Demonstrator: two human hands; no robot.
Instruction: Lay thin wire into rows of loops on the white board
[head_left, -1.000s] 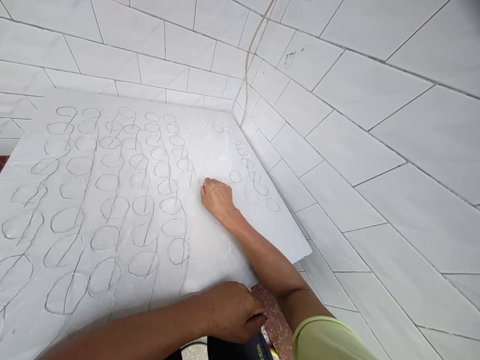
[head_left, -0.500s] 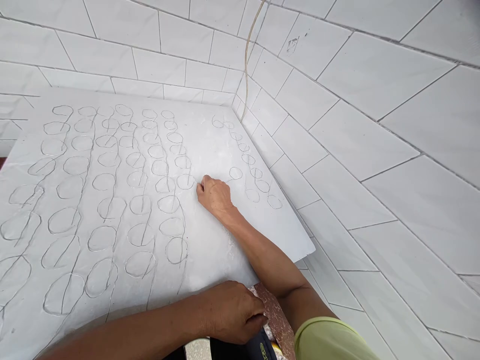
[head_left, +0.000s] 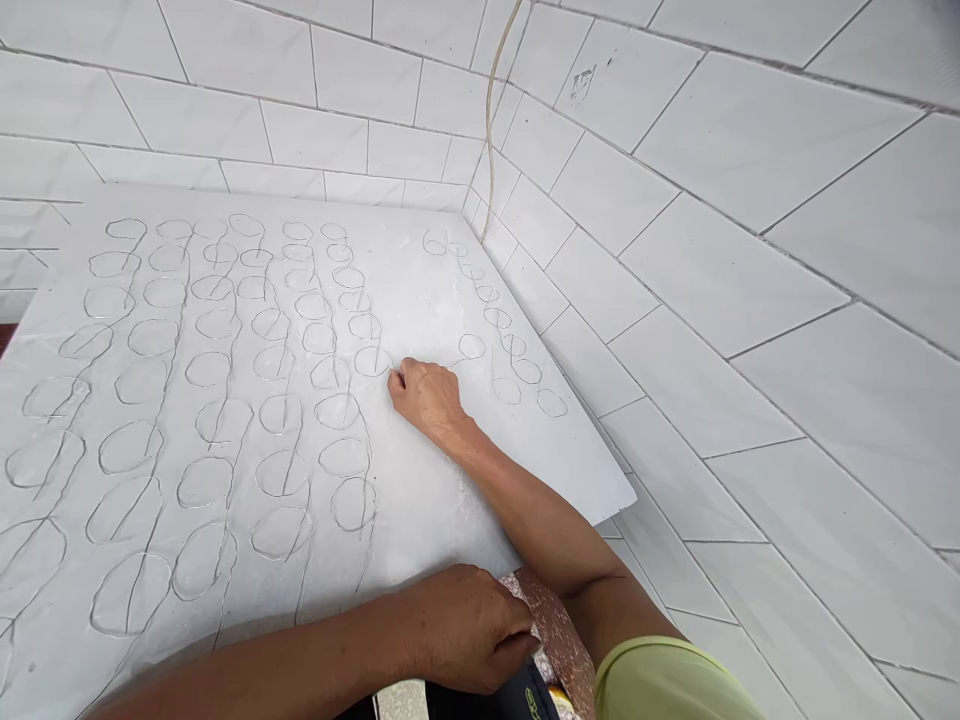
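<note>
On a white board [head_left: 420, 470] lie several thin wire pieces, each bent into a loop with a tail, in rough columns. My right hand [head_left: 427, 400] rests on the board with thumb and fingers pinched together, next to a wire loop [head_left: 373, 361] at the end of a column. A second looped wire [head_left: 472, 346] lies just right of the hand, its tail running toward the knuckles. What the pinch holds looks like thin wire, mostly hidden by the fingers. My left hand [head_left: 476, 630] is closed near the board's front edge, above my lap; its inside is hidden.
Along the board's right side lies a chain of overlapping wire loops [head_left: 487, 294]. Tiled walls [head_left: 697, 290] meet in a corner behind the board, where a pale cable [head_left: 490, 120] hangs down. A reddish-brown speckled surface [head_left: 555, 620] shows below the board's edge.
My right hand has shifted very slightly left and down, still pinched. The view has tilted a little. The left hand and the laid-out wire loops are otherwise the same.
</note>
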